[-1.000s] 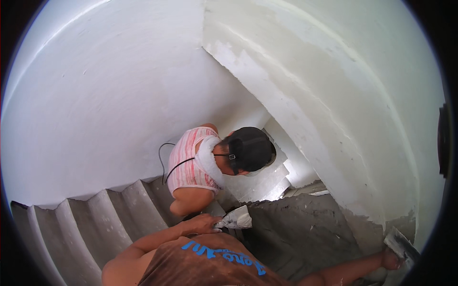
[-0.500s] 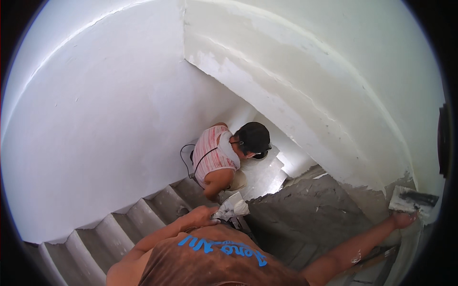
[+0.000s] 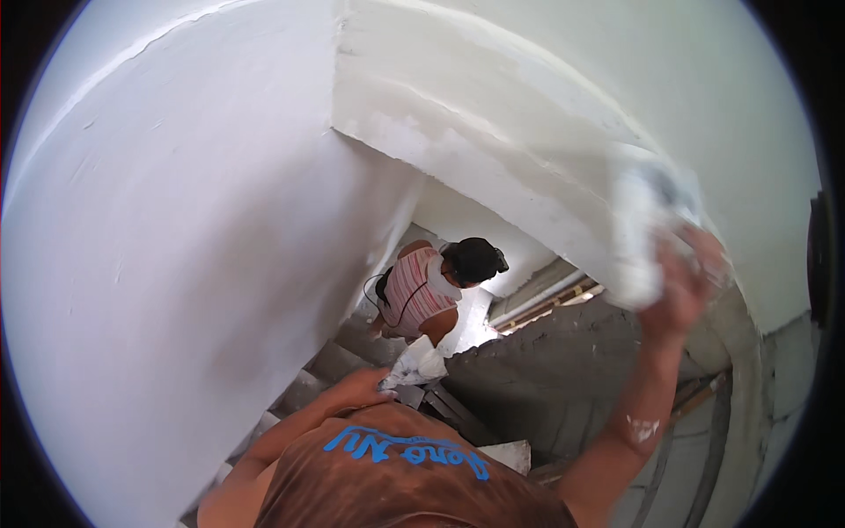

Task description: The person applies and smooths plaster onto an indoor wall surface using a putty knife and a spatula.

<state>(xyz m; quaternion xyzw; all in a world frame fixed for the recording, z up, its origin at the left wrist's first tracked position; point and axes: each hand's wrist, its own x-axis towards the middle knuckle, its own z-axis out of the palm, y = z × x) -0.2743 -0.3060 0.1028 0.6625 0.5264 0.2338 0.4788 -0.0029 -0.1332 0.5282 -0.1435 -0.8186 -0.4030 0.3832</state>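
My left hand (image 3: 363, 387) is closed round the handle of a putty knife (image 3: 412, 364), held in front of my chest. A lump of white plaster sits on its blade. Raised at the right, my right hand (image 3: 687, 277) grips a plastering trowel (image 3: 635, 229), both smeared by motion. The trowel's white-coated plate is up against or close to the sloped white underside (image 3: 519, 145) above the stairwell; I cannot tell if it touches. White plaster is smudged on my right forearm.
Below, a co-worker (image 3: 427, 286) in a striped sleeveless top and dark cap stands on the lower stairs. Concrete steps (image 3: 334, 365) descend along the left white wall (image 3: 176, 229). A rough grey cement wall (image 3: 546, 370) rises at the right, beside wooden strips (image 3: 554, 304).
My right hand has swung up and inward with the trowel, from the lower right wall to the sloped surface. The co-worker has shifted and turned further right. My left hand stays nearly in place.
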